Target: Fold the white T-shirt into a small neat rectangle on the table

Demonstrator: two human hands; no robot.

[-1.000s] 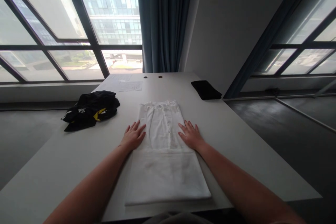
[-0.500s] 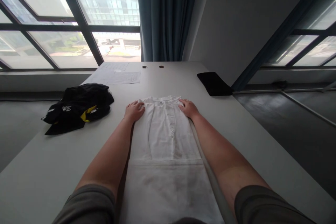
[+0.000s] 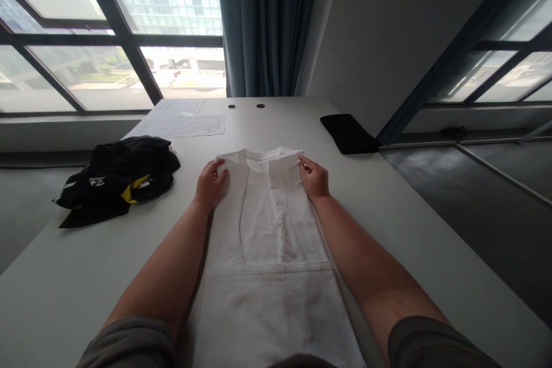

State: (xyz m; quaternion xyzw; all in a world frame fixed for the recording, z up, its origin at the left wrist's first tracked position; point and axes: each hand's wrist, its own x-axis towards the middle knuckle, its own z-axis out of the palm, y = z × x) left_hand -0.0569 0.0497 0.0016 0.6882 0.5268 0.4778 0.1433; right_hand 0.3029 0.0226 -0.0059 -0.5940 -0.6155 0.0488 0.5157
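A white T-shirt (image 3: pixel 259 224) lies lengthwise on the table before me, its sides folded inward and its neckline at the far end. My left hand (image 3: pixel 211 183) pinches the far left shoulder corner, thumb on top of the cloth. At the far right corner, my right hand (image 3: pixel 314 176) grips the other shoulder between thumb and fingers. The shoulder edge looks slightly raised between the two hands. A horizontal seam or fold line crosses the shirt about midway, and its near end runs out of view below me.
A crumpled black garment with yellow parts (image 3: pixel 123 178) rests at the left of the white table (image 3: pixel 107 276). Papers (image 3: pixel 200 125) lie at the far left, a flat black item (image 3: pixel 350 134) at the far right. Windows and a blue curtain (image 3: pixel 267 23) stand behind.
Both hands have closed on the shirt's shoulder corners, where they lay flatter before. The far edge has risen a little and the cloth there looks straighter. The view has shifted slightly.
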